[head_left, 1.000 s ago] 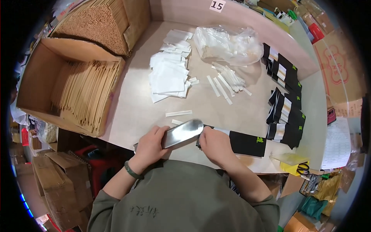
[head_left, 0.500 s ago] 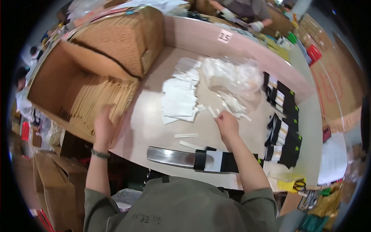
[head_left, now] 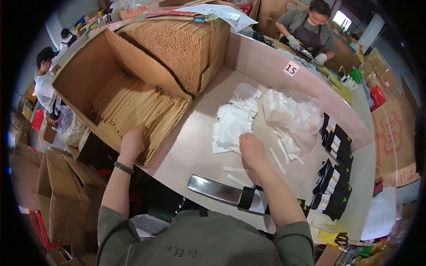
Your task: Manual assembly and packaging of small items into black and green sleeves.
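My left hand reaches into the open cardboard box on the left, its fingers curled at the thin tan sticks piled there. One stick seems pinched at the fingertips. My right hand is closed at the lower right edge of a loose pile of white sheets, seemingly pinching one. Below it lies a curved shiny metal strip with a black band and a white piece around its right part, partly behind my right forearm. Two narrow white strips lie just above the metal strip.
A second box packed with sticks stands behind the first. A clear plastic bag and a heap of white strips lie right of the sheets. Black banded pieces line the right edge. Beyond the partition, a gloved person works.
My right hand has moved from the white strip heap leftward to the white sheets. A strip now lies beside the heap. My left hand is deeper among the sticks. The view has shifted.
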A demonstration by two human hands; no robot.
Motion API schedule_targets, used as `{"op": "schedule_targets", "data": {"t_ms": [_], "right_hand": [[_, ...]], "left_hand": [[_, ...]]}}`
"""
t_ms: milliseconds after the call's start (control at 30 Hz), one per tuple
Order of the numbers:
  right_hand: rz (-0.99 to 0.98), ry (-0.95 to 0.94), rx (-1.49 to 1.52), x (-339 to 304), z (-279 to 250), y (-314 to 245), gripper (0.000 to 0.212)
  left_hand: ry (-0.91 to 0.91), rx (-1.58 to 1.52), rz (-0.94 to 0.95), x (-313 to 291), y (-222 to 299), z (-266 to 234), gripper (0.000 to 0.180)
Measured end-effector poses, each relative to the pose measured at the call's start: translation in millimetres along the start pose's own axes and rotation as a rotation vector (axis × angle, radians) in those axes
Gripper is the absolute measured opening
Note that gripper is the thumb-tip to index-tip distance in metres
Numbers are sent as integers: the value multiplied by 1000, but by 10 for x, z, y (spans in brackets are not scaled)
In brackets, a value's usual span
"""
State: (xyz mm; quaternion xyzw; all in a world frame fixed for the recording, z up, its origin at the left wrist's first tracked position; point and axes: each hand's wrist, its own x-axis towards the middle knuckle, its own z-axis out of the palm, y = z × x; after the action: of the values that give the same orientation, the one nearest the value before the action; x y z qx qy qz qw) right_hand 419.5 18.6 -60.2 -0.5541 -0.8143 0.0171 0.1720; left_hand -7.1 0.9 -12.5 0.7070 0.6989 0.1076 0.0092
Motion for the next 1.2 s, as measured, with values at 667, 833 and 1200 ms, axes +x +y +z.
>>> {"op": "schedule_targets", "data": {"t_ms": [667,833,1200], "right_hand": [[-27,-91,357,-1280,-666,-995,21],[-63,-17,337,-1609,-901,-643,34],[-75,-92,252,-1592,-723,-607,38]], "left_hand": [[-506,-1244,-83,-844,1186,61,10],[-746,-899,3,-774,986,-24,9],[-49,-699,226,-947,2171,416,20]]}}
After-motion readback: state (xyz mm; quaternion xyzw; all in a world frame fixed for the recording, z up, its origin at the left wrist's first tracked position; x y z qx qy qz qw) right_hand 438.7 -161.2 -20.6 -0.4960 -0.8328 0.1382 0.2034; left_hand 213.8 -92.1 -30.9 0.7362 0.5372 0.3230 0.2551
